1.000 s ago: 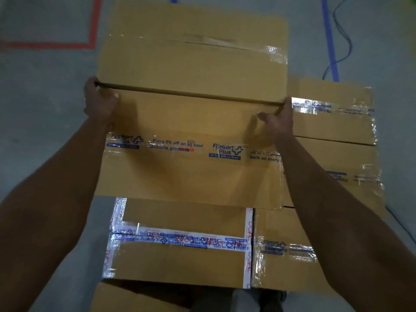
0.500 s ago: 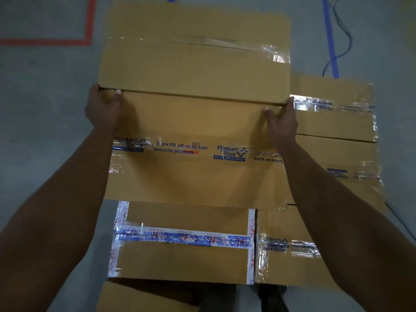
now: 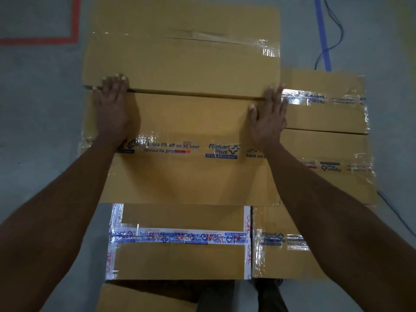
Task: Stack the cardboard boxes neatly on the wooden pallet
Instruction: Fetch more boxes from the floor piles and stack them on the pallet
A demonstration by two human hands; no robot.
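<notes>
Left grip [image 3: 113, 104]: laid flat, fingers straight, on the Flipkart-taped box [image 3: 191, 179].
Right grip [image 3: 269, 115]: laid flat, fingers straight, on the same box.

Both hands lie flat on the near top box [image 3: 186, 172]: left hand [image 3: 113, 106] at its far left, right hand [image 3: 269, 115] at its far right.

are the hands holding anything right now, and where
Nothing is held: left hand and right hand lie flat, fingers straight, on the top box near its far corners.
</notes>
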